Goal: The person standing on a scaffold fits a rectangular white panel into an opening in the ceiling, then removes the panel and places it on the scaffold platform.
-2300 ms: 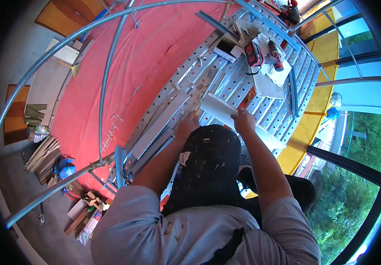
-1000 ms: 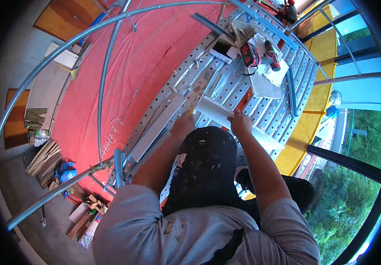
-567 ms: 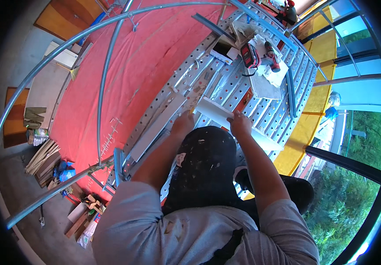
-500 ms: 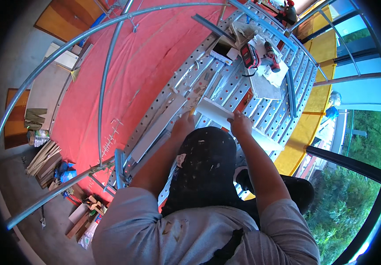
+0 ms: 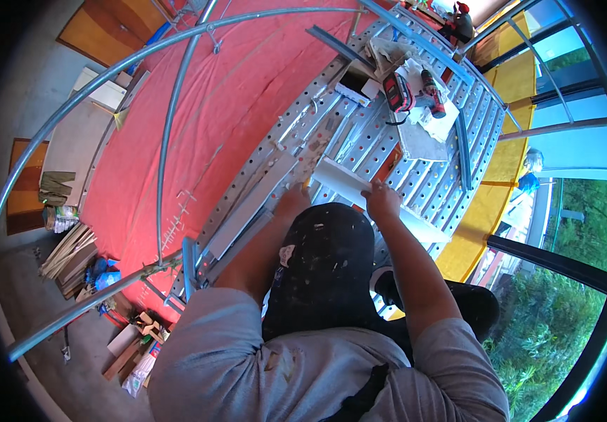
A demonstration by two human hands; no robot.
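A narrow white board strip (image 5: 421, 226) lies across the perforated metal planks in front of my raised knee. My right hand (image 5: 383, 201) pinches the strip's near edge, fingers bent over it. Close to the strip's left end, my left hand (image 5: 292, 202) is closed around a small yellow-tipped tool (image 5: 307, 183); its kind is mostly hidden by the fingers. My dark, paint-specked knee (image 5: 328, 253) stands between the two forearms. Another pale strip (image 5: 250, 207) rests along the left side of the planks, partly beneath my left forearm.
A cordless drill (image 5: 432, 93) and a red-and-black tool (image 5: 397, 91) sit on white board pieces (image 5: 423, 137) ahead. An open box (image 5: 356, 84) stands beside them. Metal scaffold rails (image 5: 169, 119) curve along the left, above red sheeting (image 5: 247, 70). Another person (image 5: 460, 24) is far ahead.
My left hand and the yellow-tipped tool have shifted slightly down, away from the strip's end. My right hand stays on the strip, which has barely moved.
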